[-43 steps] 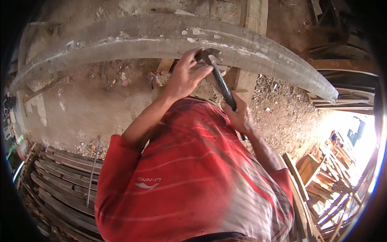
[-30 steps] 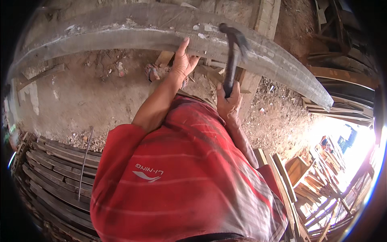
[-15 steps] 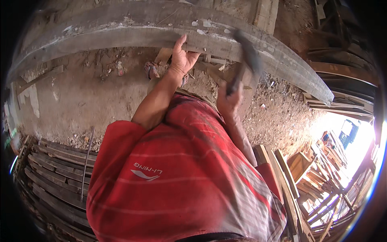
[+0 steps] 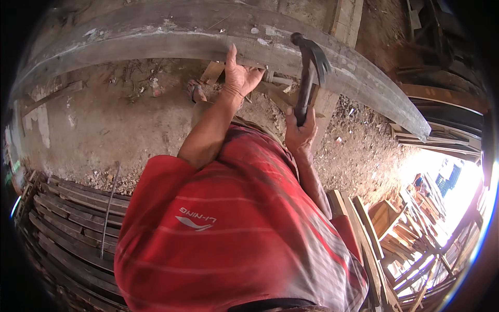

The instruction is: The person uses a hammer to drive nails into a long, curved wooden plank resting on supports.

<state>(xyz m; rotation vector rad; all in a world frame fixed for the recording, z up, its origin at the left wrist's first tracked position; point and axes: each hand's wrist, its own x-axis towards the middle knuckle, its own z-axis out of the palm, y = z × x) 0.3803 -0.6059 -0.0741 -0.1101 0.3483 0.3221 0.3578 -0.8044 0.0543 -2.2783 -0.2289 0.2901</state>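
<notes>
My right hand [image 4: 300,132] grips the hammer [image 4: 307,73] upright, head above the fingers; left hand [image 4: 240,78] spread against the plank [image 4: 156,39].

No packages, signs or screens here — only a small white logo mark [image 4: 196,221] on the red striped shirt [image 4: 234,234], chest-level, left of centre.
</notes>
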